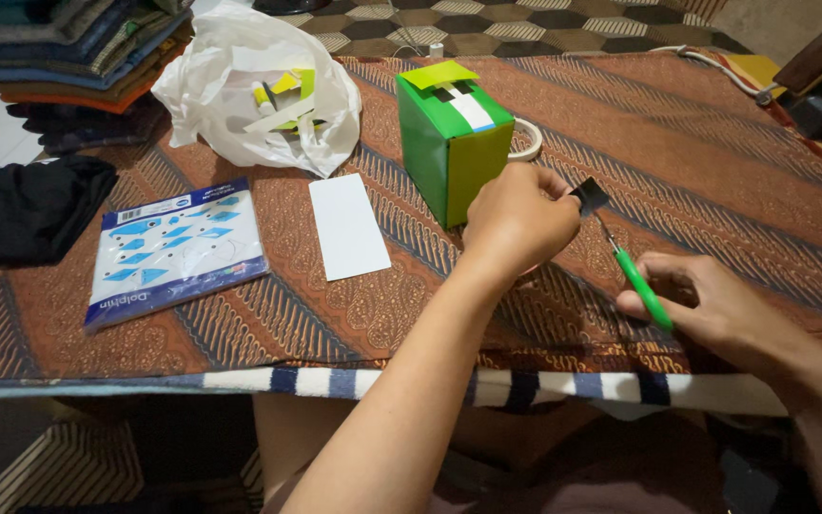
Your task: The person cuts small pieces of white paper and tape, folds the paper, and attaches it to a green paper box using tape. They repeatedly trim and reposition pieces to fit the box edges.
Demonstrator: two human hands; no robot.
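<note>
My left hand [518, 221] pinches a small dark paper piece [590, 196] just right of a green and yellow paper box [451, 143]. The box stands upright on the brown patterned cloth [677, 162], with white, black and yellow strips on its top. My right hand [720, 309] grips green-handled scissors [641, 286] whose thin blades reach up toward the dark paper piece. Both forearms come in from the lower edge of the head view.
A white paper rectangle [348, 227] lies left of the box. A blue and white paper pack [175, 247] sits further left. A white plastic bag [257, 90] holds paper scraps. A tape roll [527, 139] peeks behind the box. Folded clothes [68, 48] are stacked at far left.
</note>
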